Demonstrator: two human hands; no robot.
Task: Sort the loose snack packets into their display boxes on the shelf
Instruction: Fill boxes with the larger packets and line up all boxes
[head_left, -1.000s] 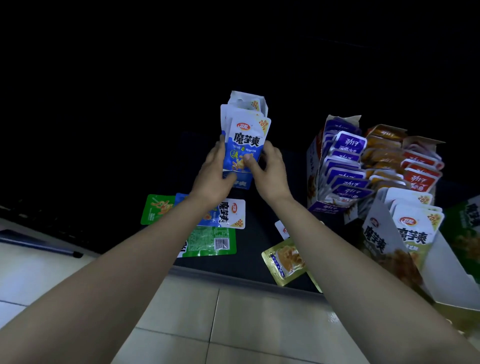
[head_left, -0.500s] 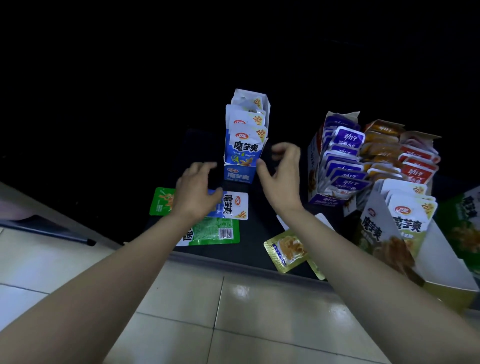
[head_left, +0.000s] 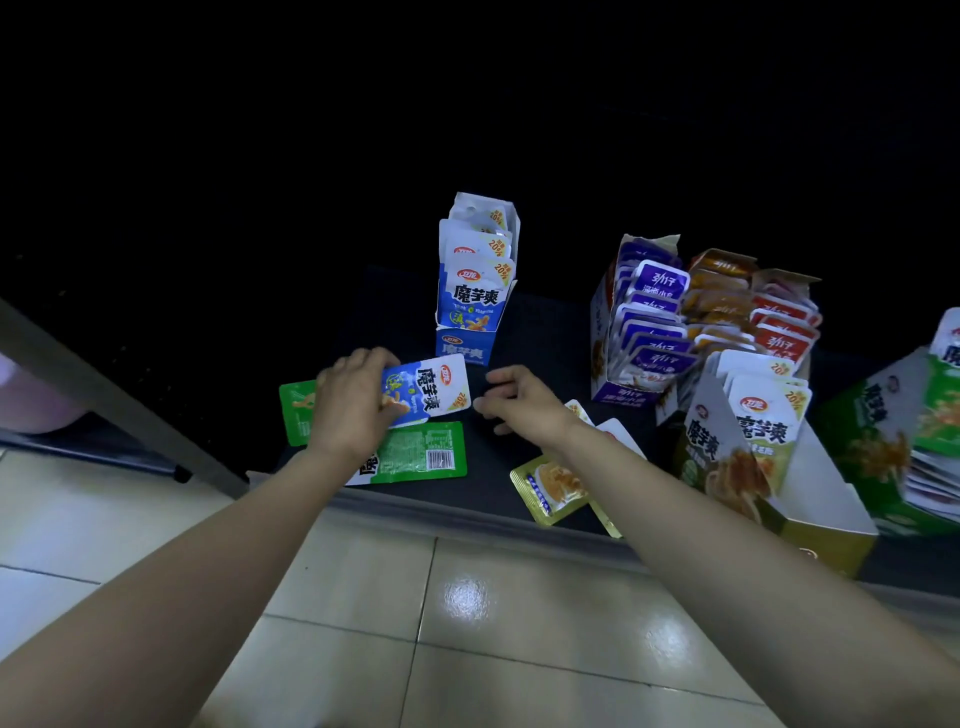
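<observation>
Dark shelf above pale tiled floor. Right side: green display box, olive box with white-topped packets, purple box and orange-red packets behind. Centre: blue display box upright, packets standing in it. Left hand grips a loose blue packet, just in front of the blue box, over two green packets lying flat. Right hand open, fingers loosely curled, holding nothing, beside the packet's end. Yellow packet lies by the right wrist.
</observation>
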